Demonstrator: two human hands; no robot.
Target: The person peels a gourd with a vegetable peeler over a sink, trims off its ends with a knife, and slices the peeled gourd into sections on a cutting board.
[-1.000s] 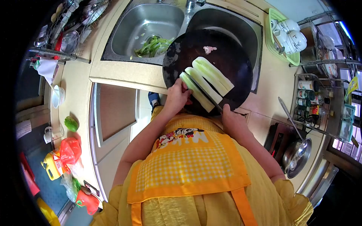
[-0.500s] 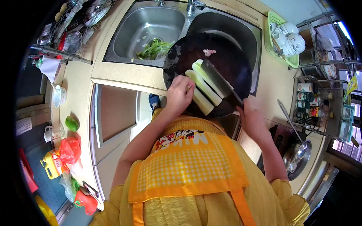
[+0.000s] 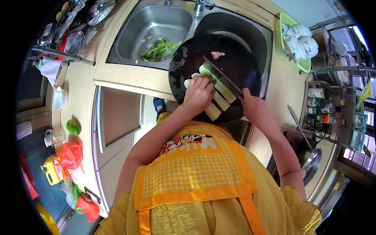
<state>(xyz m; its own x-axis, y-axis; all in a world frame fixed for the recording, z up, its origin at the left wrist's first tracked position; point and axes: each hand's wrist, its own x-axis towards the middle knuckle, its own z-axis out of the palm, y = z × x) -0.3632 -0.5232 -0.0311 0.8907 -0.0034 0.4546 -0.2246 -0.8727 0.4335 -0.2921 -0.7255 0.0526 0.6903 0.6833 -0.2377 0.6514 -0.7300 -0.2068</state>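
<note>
A round dark cutting board (image 3: pixel 243 51) sits partly over the right sink basin. Long pale green peeled vegetable strips (image 3: pixel 224 88) lie side by side on it, slanting down to the right. My left hand (image 3: pixel 199 94) rests on the strips with curled fingers, holding them and hiding part of them. In my right hand (image 3: pixel 253 107) is a cleaver (image 3: pixel 222 75), gripped by its handle. Its blade stands along the far side of the rightmost strip; I cannot tell whether it touches. A small pink piece, perhaps meat (image 3: pixel 217 55), lies beyond the blade.
Green peelings (image 3: pixel 160 51) lie in the left sink basin (image 3: pixel 135 31). A green basket (image 3: pixel 280 43) of white bowls stands right of the sink. A ladle (image 3: pixel 299 125) leans in a pan (image 3: pixel 315 168) at lower right. A green vegetable (image 3: pixel 73 127) and red bag (image 3: pixel 71 154) sit on the left counter.
My left hand has moved right and up, from the leftmost strip onto the group. The cleaver has shifted slightly up and left with my right hand. The strips' upper ends are now closer together.
</note>
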